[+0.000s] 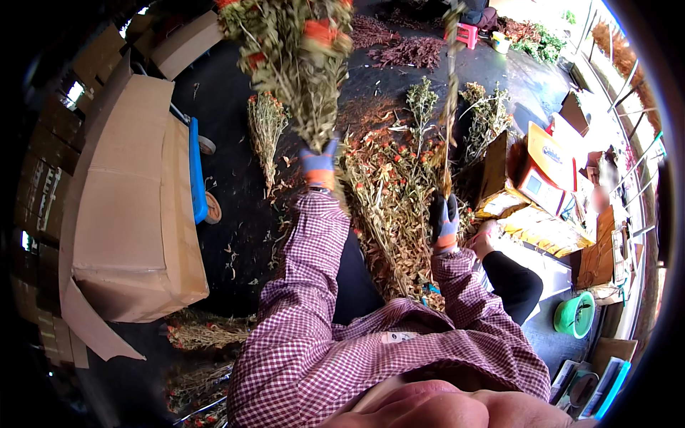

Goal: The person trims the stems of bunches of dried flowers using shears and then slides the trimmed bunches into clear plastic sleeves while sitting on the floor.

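Note:
My left hand (319, 163), in a grey and orange work glove, grips the stem end of a large bunch of dried orange-red flowers (299, 64), raised upright and partly blurred. The glove on my right hand (445, 219) is closed around the lower end of a thin dried stem (449, 117) that points away from me. Between my arms a pile of dried flower stems and leaves (393, 214) lies on the dark floor. A smaller tied-looking bunch (266, 139) rests on the floor left of my left hand.
At left, a large cardboard box (123, 182) sits by a blue wheeled cart (197, 176). At right are an orange-topped scale (546, 176), cardboard boxes (495, 182) and a green bucket (573, 315). A person (484, 16) is near a pink stool (467, 36). More bunches (208, 334) lie lower left.

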Demonstrator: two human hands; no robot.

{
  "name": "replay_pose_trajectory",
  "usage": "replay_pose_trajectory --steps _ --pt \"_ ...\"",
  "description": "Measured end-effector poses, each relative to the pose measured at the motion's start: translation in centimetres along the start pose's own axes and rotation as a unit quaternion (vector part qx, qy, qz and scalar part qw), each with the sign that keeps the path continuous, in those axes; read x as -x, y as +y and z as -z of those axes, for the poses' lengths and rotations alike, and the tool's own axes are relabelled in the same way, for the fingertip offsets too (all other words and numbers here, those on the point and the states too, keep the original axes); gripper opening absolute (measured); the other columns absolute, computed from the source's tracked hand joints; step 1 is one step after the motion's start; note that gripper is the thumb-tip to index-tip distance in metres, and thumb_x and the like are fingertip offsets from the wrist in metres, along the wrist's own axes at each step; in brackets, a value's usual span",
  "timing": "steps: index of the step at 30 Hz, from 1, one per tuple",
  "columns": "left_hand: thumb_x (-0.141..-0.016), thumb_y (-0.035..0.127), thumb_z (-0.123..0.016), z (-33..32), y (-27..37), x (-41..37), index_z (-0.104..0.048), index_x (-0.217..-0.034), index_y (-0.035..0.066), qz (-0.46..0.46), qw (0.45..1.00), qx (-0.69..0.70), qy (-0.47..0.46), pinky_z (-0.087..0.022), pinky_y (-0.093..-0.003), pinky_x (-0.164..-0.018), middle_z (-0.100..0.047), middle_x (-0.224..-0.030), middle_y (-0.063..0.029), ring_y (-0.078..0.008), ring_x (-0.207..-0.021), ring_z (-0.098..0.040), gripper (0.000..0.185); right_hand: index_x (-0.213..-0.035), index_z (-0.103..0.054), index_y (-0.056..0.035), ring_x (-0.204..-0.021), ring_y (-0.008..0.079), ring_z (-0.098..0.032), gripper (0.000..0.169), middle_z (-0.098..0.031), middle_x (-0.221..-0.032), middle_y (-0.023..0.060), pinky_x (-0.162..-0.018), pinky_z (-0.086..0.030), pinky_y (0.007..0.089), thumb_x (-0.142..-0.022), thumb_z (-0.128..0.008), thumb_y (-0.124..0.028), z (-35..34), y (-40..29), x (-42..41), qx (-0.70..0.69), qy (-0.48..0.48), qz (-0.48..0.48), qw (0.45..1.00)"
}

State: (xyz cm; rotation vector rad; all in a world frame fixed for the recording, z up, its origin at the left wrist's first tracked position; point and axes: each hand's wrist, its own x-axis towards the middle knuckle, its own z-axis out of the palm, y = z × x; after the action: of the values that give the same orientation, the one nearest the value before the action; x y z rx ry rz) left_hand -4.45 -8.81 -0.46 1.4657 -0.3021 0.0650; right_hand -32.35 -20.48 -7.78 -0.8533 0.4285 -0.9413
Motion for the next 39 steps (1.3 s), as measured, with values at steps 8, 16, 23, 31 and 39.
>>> replay_pose_trajectory --steps 8,16,23,31,39 --pt "-0.063 0.009 -0.075 9.0 -7.3 -6.6 -0.031 -0.132 0.0 -0.109 0.993 -0.01 0.05 -0.035 -0.0366 -0.1 -0.045 -0.126 -0.0218 -0.0306 -0.114 -0.047 0.083 -0.117 -0.05 0.0012 -0.088 0.0127 -0.055 0.031 -0.058 -0.101 0.0067 -0.081 -0.044 0.0246 -0.087 -0.055 -0.004 12.8 6.6 4.0 0.228 0.159 -0.022 0.96" --pt "-0.081 -0.004 -0.054 6.3 -1.7 0.0 -0.049 -0.117 -0.002 0.043 0.968 0.16 -0.187 -0.048 -0.0423 -0.087 -0.058 -0.109 -0.013 -0.025 -0.096 -0.057 0.036 -0.118 -0.049 -0.0033 -0.078 0.0078 -0.054 0.029 -0.059 -0.094 0.0019 -0.067 -0.045 0.0201 -0.09 -0.053 -0.01 7.7 6.2 3.7 0.066 0.06 -0.032 0.996" --pt "-0.088 0.009 -0.047 3.9 1.3 3.8 -0.054 -0.111 -0.001 -0.447 0.829 -0.136 -0.306 -0.042 -0.0327 -0.089 -0.059 -0.109 -0.0132 -0.0226 -0.097 -0.058 0.026 -0.115 -0.052 -0.0011 -0.088 0.0285 -0.061 0.032 -0.061 -0.101 0.0183 -0.076 -0.047 0.0342 -0.086 -0.054 -0.014 -1.9 2.5 2.1 0.468 -0.141 0.116 0.865" --pt "-0.089 0.02 -0.044 1.9 -1.0 2.1 -0.058 -0.104 0.0 -0.157 0.9 -0.065 -0.402 -0.043 -0.035 -0.088 -0.061 -0.085 -0.0098 -0.0241 -0.082 -0.057 0.029 -0.109 -0.046 -0.0067 -0.082 0.0354 -0.058 0.03 -0.058 -0.094 0.0168 -0.069 -0.046 0.0423 -0.087 -0.047 -0.027 -0.9 5.0 0.6 0.625 -0.266 0.129 0.722" --pt "-0.087 0.02 -0.053 6.5 -1.2 -2.9 -0.055 -0.098 0.005 0.138 0.971 0.192 -0.026 -0.046 -0.0389 -0.076 -0.053 -0.078 -0.0055 -0.0235 -0.081 -0.055 0.018 -0.112 -0.056 -0.0136 -0.108 0.041 -0.045 0.035 -0.05 -0.113 0.0191 -0.089 -0.04 0.0445 -0.079 -0.058 -0.024 21.5 4.4 1.3 0.83 -0.13 -0.147 0.522"
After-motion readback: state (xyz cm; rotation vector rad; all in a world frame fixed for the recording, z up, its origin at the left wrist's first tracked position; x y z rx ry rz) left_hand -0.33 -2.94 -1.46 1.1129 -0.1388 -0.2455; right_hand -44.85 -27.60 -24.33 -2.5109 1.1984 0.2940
